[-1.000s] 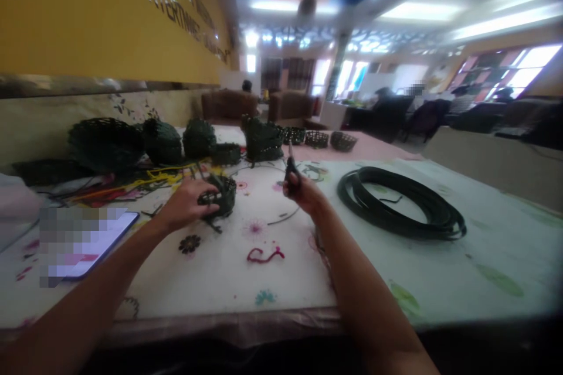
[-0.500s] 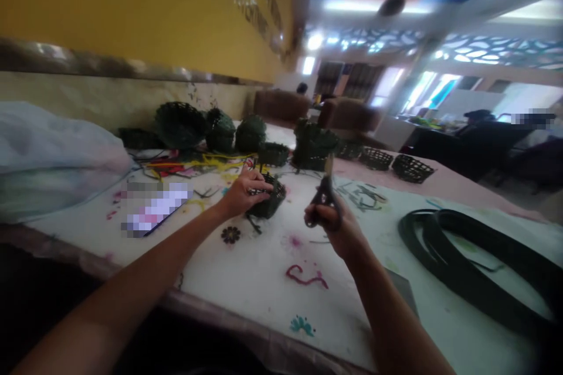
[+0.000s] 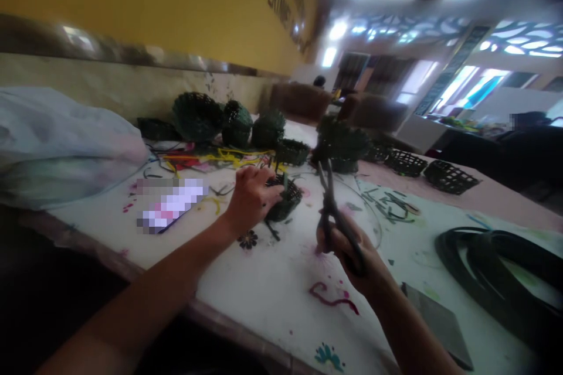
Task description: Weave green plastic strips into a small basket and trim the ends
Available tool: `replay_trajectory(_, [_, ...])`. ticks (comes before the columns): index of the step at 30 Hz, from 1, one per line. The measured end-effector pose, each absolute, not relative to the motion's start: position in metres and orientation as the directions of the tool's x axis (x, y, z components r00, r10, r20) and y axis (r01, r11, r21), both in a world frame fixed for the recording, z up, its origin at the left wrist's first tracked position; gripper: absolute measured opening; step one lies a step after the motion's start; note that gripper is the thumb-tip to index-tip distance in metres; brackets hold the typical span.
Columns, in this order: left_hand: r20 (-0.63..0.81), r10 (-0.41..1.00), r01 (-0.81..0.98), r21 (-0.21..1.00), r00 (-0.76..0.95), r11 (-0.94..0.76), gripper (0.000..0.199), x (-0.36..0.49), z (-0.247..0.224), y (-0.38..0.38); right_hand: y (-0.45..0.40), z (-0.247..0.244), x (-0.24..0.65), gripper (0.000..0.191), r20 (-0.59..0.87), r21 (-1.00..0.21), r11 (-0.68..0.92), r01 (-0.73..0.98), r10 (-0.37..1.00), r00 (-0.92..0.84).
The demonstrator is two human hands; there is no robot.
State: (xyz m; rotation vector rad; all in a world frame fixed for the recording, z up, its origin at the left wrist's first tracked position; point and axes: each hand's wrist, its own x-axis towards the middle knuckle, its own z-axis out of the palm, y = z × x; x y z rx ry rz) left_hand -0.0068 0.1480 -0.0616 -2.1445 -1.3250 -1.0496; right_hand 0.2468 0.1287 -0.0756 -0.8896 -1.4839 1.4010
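Observation:
A small dark green woven basket (image 3: 287,204) stands on the patterned tablecloth (image 3: 264,287). My left hand (image 3: 253,196) is closed at its left rim, with fingers on a green strip that sticks up there. In my right hand (image 3: 345,246) is a pair of dark scissors (image 3: 329,205), the blades parted and pointing up and away. The scissors are to the right of the basket, apart from it. A short dark strip end lies below the basket.
Several woven baskets (image 3: 197,117) line the back. Yellow and red strips (image 3: 220,157) lie before them. Cut strips (image 3: 391,205) and a big coil of dark strip (image 3: 475,269) are at right, near a flat grey plate (image 3: 440,322). A plastic bag (image 3: 65,146) is at left.
The view has shifted, so things sit further right. The scissors' blades have opened wider. My left hand has turned, its fingers now on the upright strip at the basket rim.

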Motion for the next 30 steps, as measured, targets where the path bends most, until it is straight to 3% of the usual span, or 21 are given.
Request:
replay_trajectory(3, [0.779,0.577,0.925,-0.009,0.245,-0.381,0.007,0.003,-0.062,0.139,0.129,-0.078,0.243,0.052,0.099,-0.994,0.108,0.012,0.941,-0.323])
replay_trajectory(7, [0.785,0.551,0.893,-0.005,0.283,-0.45,0.014,0.007,-0.064,0.138,0.128,-0.08,0.238,0.052,0.047,-0.997,0.064,0.041,0.942,-0.333])
replay_trajectory(13, [0.755,0.61,0.737,0.267,0.241,-0.621,0.008,-0.001,-0.071,0.154,0.126,-0.076,0.237,0.052,0.015,-0.999,0.03,0.037,0.939,-0.343])
replay_trajectory(19, [0.751,0.628,0.623,0.395,0.204,-0.675,0.01,-0.01,-0.068,0.164,0.126,-0.08,0.234,0.056,0.01,-0.995,0.047,0.085,0.918,-0.397])
replay_trajectory(30, [0.79,0.585,0.618,0.368,0.187,-0.695,0.009,-0.001,-0.073,0.157,0.124,-0.078,0.235,0.051,0.068,-0.987,0.121,0.109,0.915,-0.397])
